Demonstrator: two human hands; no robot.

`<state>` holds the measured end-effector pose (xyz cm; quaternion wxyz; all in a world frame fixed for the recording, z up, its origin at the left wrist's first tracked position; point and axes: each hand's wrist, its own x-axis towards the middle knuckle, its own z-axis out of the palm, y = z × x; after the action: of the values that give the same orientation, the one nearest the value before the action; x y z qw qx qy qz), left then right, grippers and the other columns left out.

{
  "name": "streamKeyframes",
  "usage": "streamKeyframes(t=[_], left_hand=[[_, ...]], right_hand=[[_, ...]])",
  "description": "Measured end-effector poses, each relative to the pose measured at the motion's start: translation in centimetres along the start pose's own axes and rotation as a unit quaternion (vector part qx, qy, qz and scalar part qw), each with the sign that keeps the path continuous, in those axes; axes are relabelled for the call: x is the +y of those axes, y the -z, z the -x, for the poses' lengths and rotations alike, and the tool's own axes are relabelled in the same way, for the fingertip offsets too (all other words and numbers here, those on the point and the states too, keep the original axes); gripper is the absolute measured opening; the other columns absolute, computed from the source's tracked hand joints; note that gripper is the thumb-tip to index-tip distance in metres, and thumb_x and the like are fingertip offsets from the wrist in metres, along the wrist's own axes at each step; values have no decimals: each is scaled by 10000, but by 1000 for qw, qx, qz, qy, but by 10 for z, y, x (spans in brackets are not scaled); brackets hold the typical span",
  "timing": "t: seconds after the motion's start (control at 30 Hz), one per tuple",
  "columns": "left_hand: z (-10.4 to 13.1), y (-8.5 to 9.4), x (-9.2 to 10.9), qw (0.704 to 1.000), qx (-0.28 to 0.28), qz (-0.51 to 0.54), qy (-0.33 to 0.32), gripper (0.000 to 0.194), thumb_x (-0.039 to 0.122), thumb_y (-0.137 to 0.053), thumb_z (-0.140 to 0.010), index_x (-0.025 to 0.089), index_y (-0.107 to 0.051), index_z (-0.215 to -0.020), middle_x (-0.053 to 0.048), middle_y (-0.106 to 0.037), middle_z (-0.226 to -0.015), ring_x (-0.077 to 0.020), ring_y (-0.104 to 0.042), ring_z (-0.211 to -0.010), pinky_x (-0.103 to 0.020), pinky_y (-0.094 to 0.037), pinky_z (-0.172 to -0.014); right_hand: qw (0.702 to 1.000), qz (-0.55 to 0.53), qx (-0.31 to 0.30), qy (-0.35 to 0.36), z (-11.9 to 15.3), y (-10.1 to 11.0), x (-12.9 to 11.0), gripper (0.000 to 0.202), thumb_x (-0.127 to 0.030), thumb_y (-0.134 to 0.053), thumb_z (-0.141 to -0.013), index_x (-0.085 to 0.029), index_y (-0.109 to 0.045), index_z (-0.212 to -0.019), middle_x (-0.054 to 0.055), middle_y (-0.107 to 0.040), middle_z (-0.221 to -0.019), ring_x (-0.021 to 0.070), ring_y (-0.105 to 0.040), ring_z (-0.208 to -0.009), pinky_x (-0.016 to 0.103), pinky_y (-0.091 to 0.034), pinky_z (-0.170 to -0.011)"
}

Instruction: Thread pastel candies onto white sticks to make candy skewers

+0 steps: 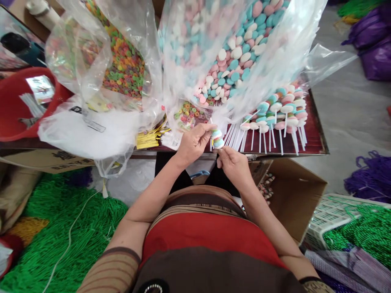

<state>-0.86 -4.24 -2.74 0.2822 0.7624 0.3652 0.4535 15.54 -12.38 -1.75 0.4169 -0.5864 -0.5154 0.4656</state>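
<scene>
Above the table's front edge I hold a candy skewer of stacked blue, white and pale discs on a white stick. My right hand is closed on its lower end, just under the bottom disc. At the upper left of the stack, my left hand pinches with thumb and forefinger at the skewer's top; the exact contact is hard to make out. Beside my right hand lie loose white sticks. Finished-looking candy skewers are piled to the right. Behind my hands are small colourful candy rings.
Large clear bags hold pink, white and blue candy discs and candy rings. Yellow twist ties lie left of my hands. A red basin stands far left. Below are a cardboard box, green strands and a white crate.
</scene>
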Motion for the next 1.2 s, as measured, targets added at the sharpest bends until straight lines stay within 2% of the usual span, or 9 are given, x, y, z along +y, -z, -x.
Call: streamKeyframes(t=[0.1,0.27,0.33,0.43,0.53,0.63,0.8,1.03,1.2], left_hand=[[3,-4,3,998,-14,55,16,363,456,-500,-1065,210,-753,-1148,-79,-806,-1087,-171,-751,-1046,-299,-574,-941],[-9,-2,-3,976,-28,186,114,420,534,-551,-1030,308,-687,-1357,-59,-786,-1242,-175,-766,-979,-326,-596,-894],[-29,2,-10,985,-4,117,126,371,465,-534,-1048,292,-703,-1330,-59,-791,-1207,-172,-761,-941,-320,-592,-874],[-72,8,-22,986,-16,-116,117,277,250,-538,-1029,224,-779,-1161,-79,-787,-1163,-217,-728,-1088,-355,-552,-1012],[-111,9,-28,922,-123,-337,145,323,135,-496,-998,151,-794,-1124,-152,-743,-1232,-288,-673,-1211,-408,-510,-1086],[-133,7,-27,843,-207,-454,199,359,154,-470,-1009,59,-770,-1180,-233,-677,-1337,-357,-631,-1268,-445,-502,-1073],[-141,7,-24,797,-268,-499,210,384,150,-455,-1013,68,-722,-1277,-224,-648,-1389,-340,-627,-1258,-411,-504,-1030],[-132,5,-31,802,-287,-509,127,371,115,-485,-980,107,-719,-1268,-220,-624,-1412,-335,-605,-1285,-424,-497,-1047],[-126,2,-42,843,-277,-451,99,308,42,-529,-919,126,-752,-1114,-209,-711,-1228,-321,-647,-1203,-399,-495,-993]], right_hand=[[998,-54,18,-17,-7,-8,10,464,-646,-625,-922,-203,-711,-810,-38,-530,-516,110,-421,-490,264,-351,-532],[968,-236,39,-71,-9,-6,15,477,-675,-734,-840,-200,-715,-882,-62,-510,-532,73,-286,-446,245,-207,-442],[961,-266,58,-57,-8,-1,14,447,-643,-758,-842,-201,-730,-899,-57,-520,-542,69,-300,-455,239,-189,-440],[955,-285,75,-40,-7,4,14,406,-607,-762,-862,-203,-742,-891,-49,-534,-550,68,-328,-467,235,-203,-445],[954,-284,87,-37,-6,6,15,390,-596,-755,-875,-207,-757,-904,-44,-539,-551,76,-352,-476,235,-224,-448],[955,-277,98,-37,-5,7,17,390,-599,-756,-872,-212,-768,-917,-40,-538,-550,85,-365,-485,236,-232,-445],[954,-281,99,-40,-2,11,17,387,-598,-764,-861,-213,-764,-899,-43,-534,-545,82,-345,-476,236,-223,-437],[958,-269,97,-35,1,11,15,413,-619,-739,-869,-206,-746,-881,-48,-514,-533,83,-337,-466,239,-216,-434],[963,-254,88,-30,3,8,12,403,-606,-716,-891,-204,-734,-872,-42,-515,-551,88,-345,-477,244,-234,-444]])
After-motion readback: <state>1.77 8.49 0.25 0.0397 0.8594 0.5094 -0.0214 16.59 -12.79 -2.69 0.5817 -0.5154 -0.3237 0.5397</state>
